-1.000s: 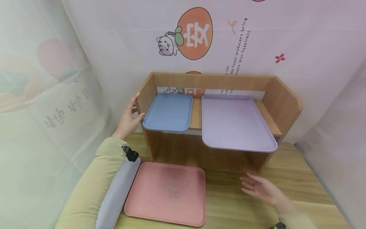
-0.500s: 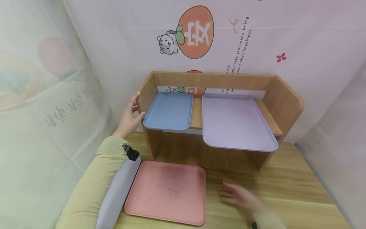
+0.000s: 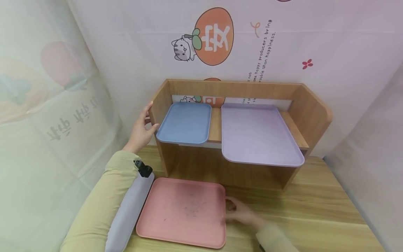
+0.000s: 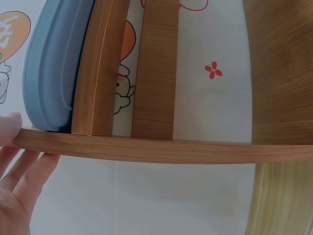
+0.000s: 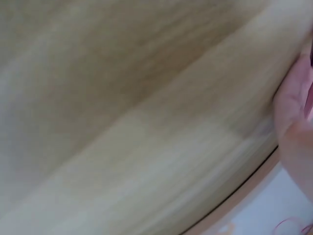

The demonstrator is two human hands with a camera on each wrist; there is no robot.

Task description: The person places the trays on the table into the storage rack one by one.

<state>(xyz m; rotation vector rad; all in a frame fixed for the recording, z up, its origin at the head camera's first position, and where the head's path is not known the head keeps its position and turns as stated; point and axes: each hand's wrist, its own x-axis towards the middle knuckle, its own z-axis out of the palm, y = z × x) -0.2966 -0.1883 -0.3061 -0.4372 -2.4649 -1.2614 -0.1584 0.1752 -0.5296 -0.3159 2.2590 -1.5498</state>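
Clasping the wooden shelf [image 3: 310, 112] at its left panel, the left hand [image 3: 140, 132] had its thumb on the inner face and its fingers against the outer one. The right hand [image 3: 241, 211] was low in front of the shelf, thumb and fingers curved at the right rim of the pink tray [image 3: 185, 227]; with the blur, I could not tell whether they gripped it. That tray lay flat on the table [image 3: 318, 206], in front of the shelf's left half.

Taking it well seemed to call for fingertips under the rim and thumb above, near the middle of that side, with the left hand's hold kept light so the shelf stayed put.

The pink tray looked like moulded plastic, matt, round-cornered, low-rimmed and scuffed grey across its base. The smaller blue tray [image 3: 185, 122] on the shelf's left and the wider purple tray [image 3: 256, 133] on its right shared that shape, their fronts jutting past the board. Straight brown grain ran through the shelf; broader, paler bands marked the table before it.
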